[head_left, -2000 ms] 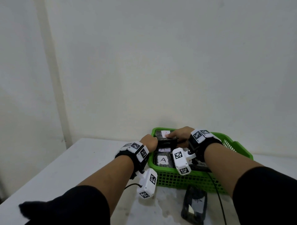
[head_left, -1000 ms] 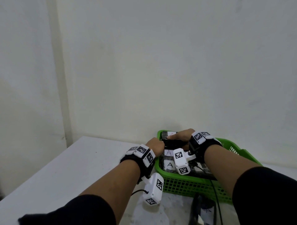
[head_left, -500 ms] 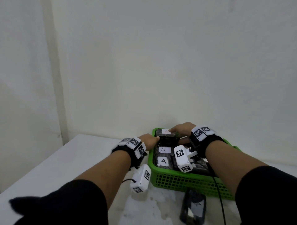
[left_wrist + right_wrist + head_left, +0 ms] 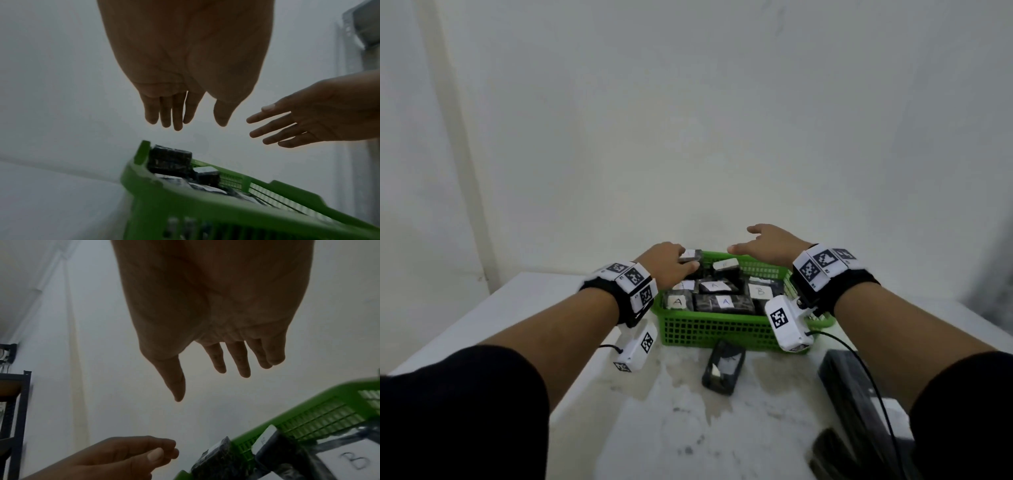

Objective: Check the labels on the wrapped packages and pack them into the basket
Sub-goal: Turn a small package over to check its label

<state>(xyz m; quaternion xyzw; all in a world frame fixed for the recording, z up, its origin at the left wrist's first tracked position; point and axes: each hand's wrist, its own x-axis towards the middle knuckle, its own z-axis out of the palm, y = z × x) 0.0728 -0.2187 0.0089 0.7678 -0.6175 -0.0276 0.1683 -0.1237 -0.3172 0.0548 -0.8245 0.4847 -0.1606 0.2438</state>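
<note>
The green basket (image 4: 722,329) stands on the white table (image 4: 517,325) and holds several black wrapped packages with white labels; three read A (image 4: 725,301) and one reads B (image 4: 759,291). One package (image 4: 693,255) stands on edge in the far left corner, also seen in the left wrist view (image 4: 169,160). My left hand (image 4: 671,263) hovers right beside it, fingers relaxed and holding nothing (image 4: 197,125). My right hand (image 4: 756,240) is raised above the basket's back rim with its fingers spread and empty (image 4: 211,386). Another wrapped package (image 4: 722,371) lies on the table in front of the basket.
Black flat objects (image 4: 859,411) lie at the table's near right, under my right forearm. The white wall rises directly behind the basket. A dark metal shelf (image 4: 16,402) stands off to the left. Bare table (image 4: 500,335) stretches left of the basket.
Both hands have let go of the package at the basket's far left and lifted off it. The right hand has risen and moved right with its fingers spread.
</note>
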